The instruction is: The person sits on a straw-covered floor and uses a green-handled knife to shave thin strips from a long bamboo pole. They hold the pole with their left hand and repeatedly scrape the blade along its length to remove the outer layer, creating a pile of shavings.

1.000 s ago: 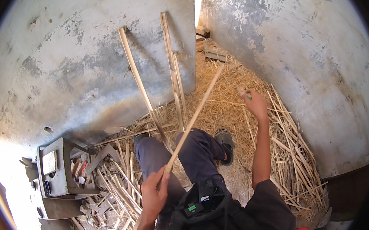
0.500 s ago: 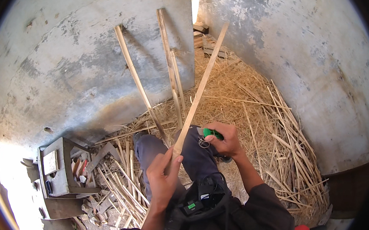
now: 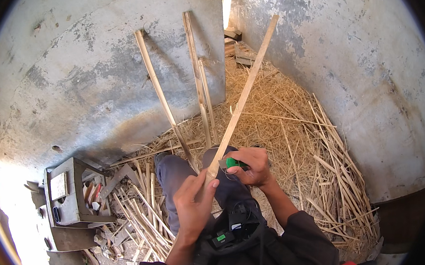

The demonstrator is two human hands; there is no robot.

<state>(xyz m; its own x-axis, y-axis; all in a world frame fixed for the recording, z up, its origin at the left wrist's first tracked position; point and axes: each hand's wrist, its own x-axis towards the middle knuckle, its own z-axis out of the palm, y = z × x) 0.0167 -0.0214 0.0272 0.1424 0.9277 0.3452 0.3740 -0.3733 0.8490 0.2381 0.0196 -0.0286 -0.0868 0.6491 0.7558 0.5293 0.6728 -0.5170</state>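
My left hand (image 3: pixel 194 198) is closed round the lower end of a long pale bamboo strip (image 3: pixel 246 92), which slants up and away to the right. In my right hand (image 3: pixel 252 166) is a knife with a green handle (image 3: pixel 233 162). Its short grey blade is against or very close to the strip's right edge, just above my left hand; I cannot tell if it cuts in. A thin curl of shaving hangs by the knife. Both hands are over my dark-trousered knees.
Several bamboo poles (image 3: pixel 162 94) lean on the grey wall (image 3: pixel 93 75) at left. Shavings (image 3: pixel 269 99) cover the floor ahead, with a heap of split strips (image 3: pixel 339 181) at right. More strips (image 3: pixel 140 221) lie at lower left beside a wooden box (image 3: pixel 73 191) holding odds and ends.
My right hand has brought the knife left and down to the strip near my left hand. The strip's far end has swung right, and my left hand has shifted slightly right.
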